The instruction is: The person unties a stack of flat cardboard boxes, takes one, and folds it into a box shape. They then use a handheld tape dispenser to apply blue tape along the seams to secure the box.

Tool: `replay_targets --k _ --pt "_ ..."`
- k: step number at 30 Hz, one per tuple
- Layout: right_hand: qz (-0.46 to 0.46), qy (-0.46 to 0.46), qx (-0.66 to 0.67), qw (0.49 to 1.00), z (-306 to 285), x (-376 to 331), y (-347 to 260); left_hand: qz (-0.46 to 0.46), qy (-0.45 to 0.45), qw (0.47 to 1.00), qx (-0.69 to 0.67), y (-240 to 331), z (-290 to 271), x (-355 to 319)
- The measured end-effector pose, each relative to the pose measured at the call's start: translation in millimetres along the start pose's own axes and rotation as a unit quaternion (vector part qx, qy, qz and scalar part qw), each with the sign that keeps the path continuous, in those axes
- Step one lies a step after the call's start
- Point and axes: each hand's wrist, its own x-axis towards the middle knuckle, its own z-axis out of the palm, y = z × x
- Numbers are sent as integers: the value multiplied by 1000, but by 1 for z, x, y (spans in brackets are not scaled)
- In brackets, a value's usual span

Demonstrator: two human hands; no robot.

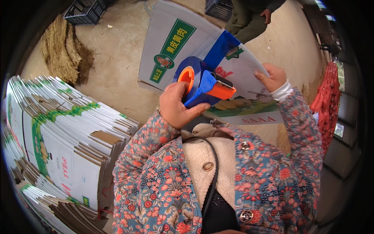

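Observation:
In my left hand (175,104) is a blue and orange tape dispenser (212,89) with a wide roll of blue tape, my fingers wrapped round its orange hub. A strip of blue tape (221,47) runs from the roll up along a corner of the white cardboard box (156,43). The box stands tilted in front of me, printed with green panels and a picture of potatoes. My right hand (271,77) grips the box's right edge, thumb on the printed face. The fingers behind the cardboard are hidden.
At the left rise tall stacks of flattened white cartons (78,136). Beyond them lies a bundle of straw-coloured matting (61,50) near a dark plastic crate (85,11). Another crate (219,8) and a standing person (249,19) are beyond the box. Red mesh sacks (327,105) are at the right.

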Motion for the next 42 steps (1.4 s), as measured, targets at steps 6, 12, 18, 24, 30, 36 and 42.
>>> replay_targets --k 6,12,18,24,30,36,42 --pt "107 4 -50 993 88 148 154 -343 -42 938 -42 -122 58 27" --pt "120 73 -118 983 116 255 328 -446 -23 894 -30 -235 84 -19" --pt "179 107 -276 938 205 296 389 -559 -50 827 -1 -271 128 -94" --pt "160 -238 -271 919 448 128 238 -513 -78 855 13 -272 167 -99" --pt "238 -233 -280 900 471 112 205 -577 -71 814 -12 -262 175 -106" --pt "220 -219 -277 909 462 110 197 -678 -94 729 3 -268 173 -170" --pt "204 -195 -275 919 469 103 204 -685 -60 726 5 -290 170 -229"
